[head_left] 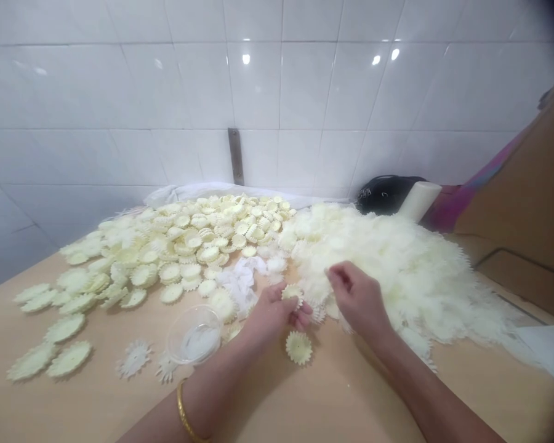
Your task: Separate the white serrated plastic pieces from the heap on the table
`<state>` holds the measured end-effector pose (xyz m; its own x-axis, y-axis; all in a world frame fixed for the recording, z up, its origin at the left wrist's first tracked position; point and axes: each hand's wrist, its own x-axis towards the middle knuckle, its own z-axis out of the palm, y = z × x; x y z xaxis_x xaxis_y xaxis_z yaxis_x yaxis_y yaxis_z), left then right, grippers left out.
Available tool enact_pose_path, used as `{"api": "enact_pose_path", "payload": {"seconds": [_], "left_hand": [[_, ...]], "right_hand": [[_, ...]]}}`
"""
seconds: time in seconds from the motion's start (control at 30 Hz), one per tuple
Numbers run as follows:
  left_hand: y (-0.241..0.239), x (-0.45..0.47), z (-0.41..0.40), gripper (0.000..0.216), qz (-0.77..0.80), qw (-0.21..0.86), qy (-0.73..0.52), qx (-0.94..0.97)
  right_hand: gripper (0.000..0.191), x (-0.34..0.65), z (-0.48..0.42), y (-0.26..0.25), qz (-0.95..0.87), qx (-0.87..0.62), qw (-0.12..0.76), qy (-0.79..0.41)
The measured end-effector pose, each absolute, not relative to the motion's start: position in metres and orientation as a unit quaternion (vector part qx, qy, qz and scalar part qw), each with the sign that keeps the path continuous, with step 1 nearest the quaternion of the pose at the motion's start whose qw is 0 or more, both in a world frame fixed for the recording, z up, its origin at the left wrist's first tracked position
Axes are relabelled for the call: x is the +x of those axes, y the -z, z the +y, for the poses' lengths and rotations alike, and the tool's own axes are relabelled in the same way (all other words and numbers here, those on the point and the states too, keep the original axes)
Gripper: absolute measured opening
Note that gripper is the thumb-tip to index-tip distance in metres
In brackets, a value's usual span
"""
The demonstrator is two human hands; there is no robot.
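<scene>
My left hand [273,312], with a gold bangle on its wrist, grips a small pale yellow disc with a toothed edge [293,293] between thumb and fingers. To its right my right hand [359,296] is closed in a pinch. A tiny pale tip shows at its fingertips, too small to name. Just below my left hand, another toothed disc [298,347] lies on the table. Beside my left forearm stands a clear round tub [194,335] with something whitish inside. Behind the left hand is a crumpled white cloth [242,277].
Cupped yellowish discs [203,237] are heaped at the back left of the wooden table [96,409]. A large pile of thin, pale toothed pieces [388,264] covers the right. Behind it are a black object [383,192] and a white cylinder [419,202]. A brown cardboard surface [526,203] stands far right.
</scene>
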<state>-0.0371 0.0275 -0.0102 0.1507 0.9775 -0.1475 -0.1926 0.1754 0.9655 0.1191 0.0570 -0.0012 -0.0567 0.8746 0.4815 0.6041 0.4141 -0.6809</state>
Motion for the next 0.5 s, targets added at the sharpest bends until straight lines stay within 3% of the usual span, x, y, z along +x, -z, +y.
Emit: {"api": "enact_pose_path", "payload": {"seconds": [0.1,0.5], "left_hand": [[0.011,-0.036,0.027,0.017,0.431,0.640,-0.468,0.430],[0.006,-0.032,0.022,0.035,0.460,0.621,-0.457,0.440]], "right_hand": [[0.020,0.116,0.052,-0.001,-0.715,-0.490,0.474,-0.155],[0.020,0.101,0.041,-0.002,-0.720,-0.429,0.432,-0.332]]}}
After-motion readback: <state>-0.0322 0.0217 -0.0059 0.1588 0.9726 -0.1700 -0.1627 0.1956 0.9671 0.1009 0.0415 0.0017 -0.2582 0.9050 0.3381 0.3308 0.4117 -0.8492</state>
